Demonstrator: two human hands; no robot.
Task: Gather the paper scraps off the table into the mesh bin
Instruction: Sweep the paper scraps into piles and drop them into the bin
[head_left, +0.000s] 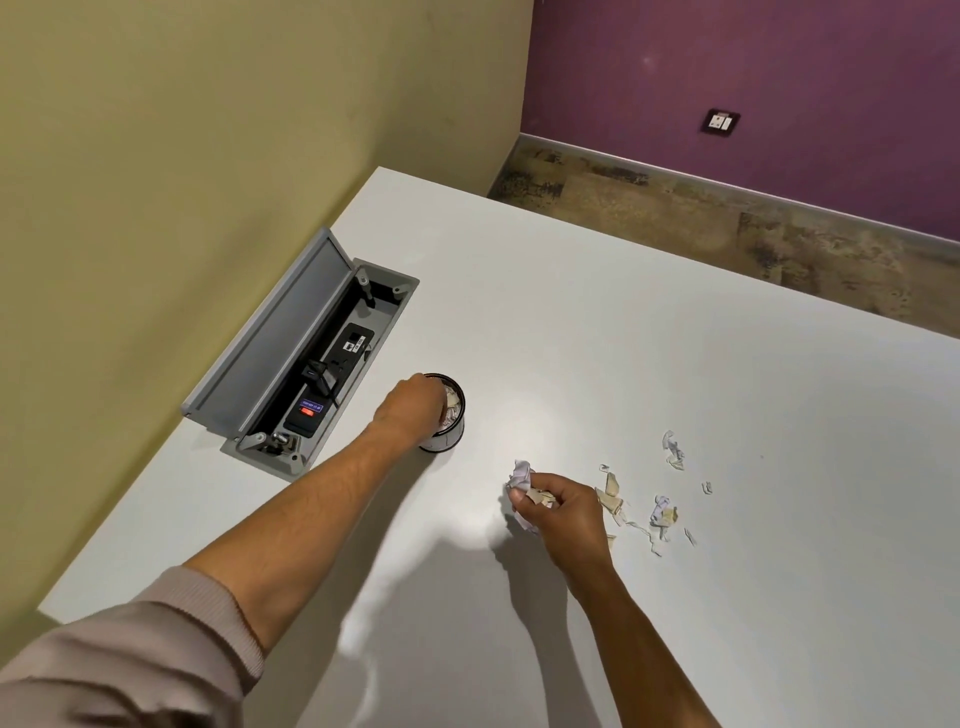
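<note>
Your left hand (415, 402) is over the mesh bin (451, 423); I cannot tell how its fingers sit. Your right hand (563, 512) squeezes crumpled paper scraps (521, 477). More bits (662, 512) lie beside it.

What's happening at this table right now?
A person is clearing torn paper. The left hand reaches into the top of the small mesh bin, which already holds paper. The right hand holds a crumpled paper wad in its grip, just above the white table. More loose scraps lie to its right, uncollected.
</note>
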